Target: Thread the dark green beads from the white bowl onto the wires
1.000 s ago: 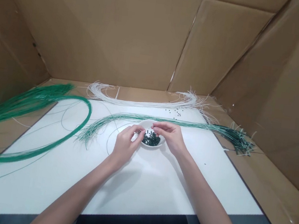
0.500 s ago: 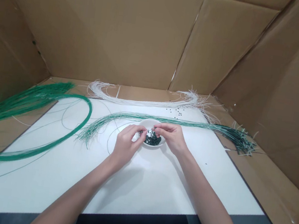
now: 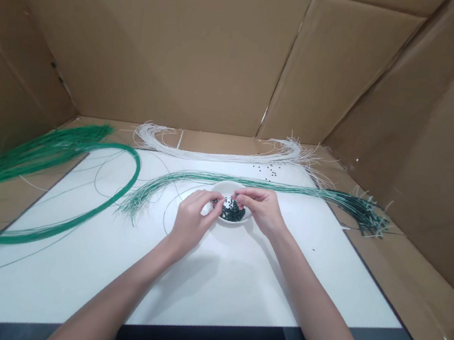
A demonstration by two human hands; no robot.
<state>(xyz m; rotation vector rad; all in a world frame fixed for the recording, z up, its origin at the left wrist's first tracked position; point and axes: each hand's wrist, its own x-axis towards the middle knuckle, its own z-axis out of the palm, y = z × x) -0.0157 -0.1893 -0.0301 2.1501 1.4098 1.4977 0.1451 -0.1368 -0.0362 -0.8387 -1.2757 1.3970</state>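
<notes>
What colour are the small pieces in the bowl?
Dark green to near-black pieces, in the white bowl; the head view shows it.

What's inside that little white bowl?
The white bowl holds many small dark pieces. The fingers of both hands cover parts of its inside, so what lies there is hidden.
</notes>
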